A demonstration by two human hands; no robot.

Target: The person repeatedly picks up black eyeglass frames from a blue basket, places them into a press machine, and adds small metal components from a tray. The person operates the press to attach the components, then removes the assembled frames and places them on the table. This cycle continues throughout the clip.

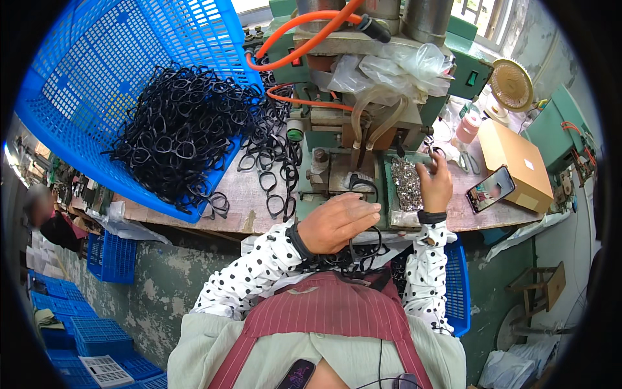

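Observation:
My left hand (337,223) is closed on a black eyeglass frame (365,183) at the front of a green bench machine (321,139). One rim shows beyond my fingers and the other below them; the back of the hand hides the middle. The machine's metal fixture (350,170) lies just beyond. To the right, my right hand (438,187) hovers at the right edge of a shallow tray of small shiny metal parts (405,185). Its fingers are curled, with thumb and forefinger near each other. Whatever they hold is too small to make out.
At left a tilted blue basket (214,48) holds a heap of black eyeglass frames (184,129); more frames (269,181) lie beside it. Orange hoses (285,45) hang overhead. A phone (490,189) leans on a cardboard box (515,165) near scissors (468,162). Another person (55,217) sits far left.

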